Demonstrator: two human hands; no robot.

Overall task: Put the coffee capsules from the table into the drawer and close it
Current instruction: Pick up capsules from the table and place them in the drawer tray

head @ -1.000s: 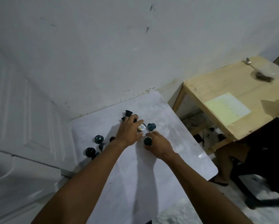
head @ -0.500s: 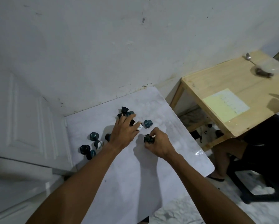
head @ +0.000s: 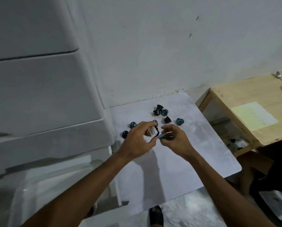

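Foil-topped capsules [head: 180, 121] look light, rigid, slippery; pinch their sides. Left hand [head: 137, 140] grips a labelled capsule [head: 153, 132], right hand [head: 174, 138] a teal capsule [head: 162, 136]; loose ones at twelve o'clock.

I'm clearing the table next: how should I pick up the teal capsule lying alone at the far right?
Come from above and pinch the teal capsule across its tapered sides. It lies alone on the table, with bare space around it for the fingers.

Near table [head: 178, 161] bare; capsules [head: 160, 110] crowd far end; drawer unit [head: 47, 95] flanks left.
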